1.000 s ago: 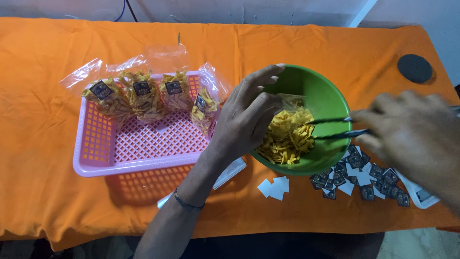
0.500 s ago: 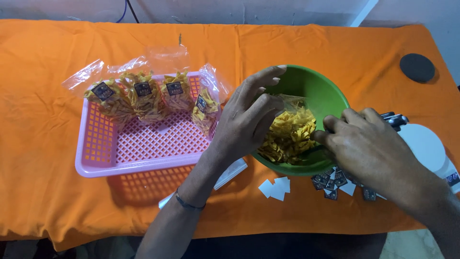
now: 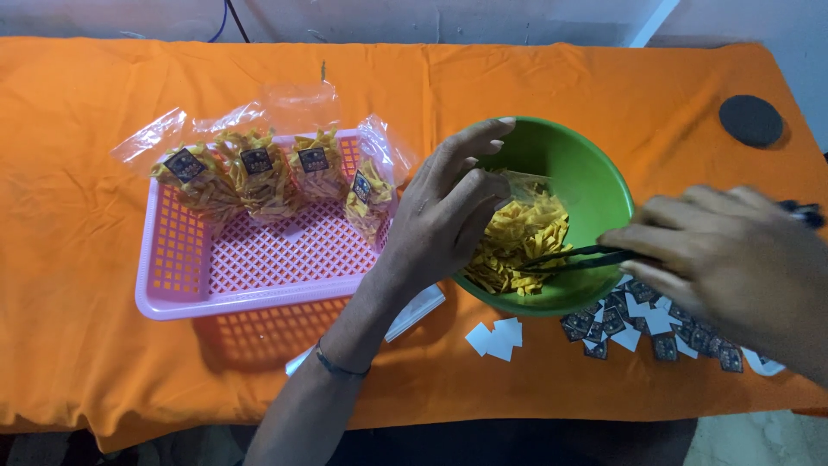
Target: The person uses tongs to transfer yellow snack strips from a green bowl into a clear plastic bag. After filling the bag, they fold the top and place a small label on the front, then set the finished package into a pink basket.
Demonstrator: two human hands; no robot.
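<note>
one orange tablecloth (image 3: 103,95) covers the whole table and carries everything. at about nine o'clock from the middle lies a pink plastic basket (image 3: 250,289); along its far edge, near eleven o'clock, four small clear bags of yellow snack (image 3: 259,173) lean side by side, each with a dark label, so as i judge four packs are already filled. most of the basket floor is still bare.

just right of the basket, at the centre, stands a green bowl (image 3: 595,173), and a good heap of yellow chips (image 3: 522,246) is still in it, so it seems much of the packing remains.

the left hand (image 3: 444,211) rests over the bowl's nine o'clock rim with the fingers loosely spread and bent; a clear bag (image 3: 526,183) shows just behind the fingertips, but i cannot tell surely whether the hand grips it. the right hand (image 3: 733,250), at three o'clock and a little blurred, has the fingers closed around black tongs (image 3: 578,256), whose tips lie on the chips.

at five o'clock, beside the bowl, lies a scatter of small dark label stickers (image 3: 664,332) with white backing pieces (image 3: 498,338) near six o'clock, not yet used. a flat clear packet (image 3: 416,312) shows under the left forearm. a round black disc (image 3: 751,120) sits far away at two o'clock.
</note>
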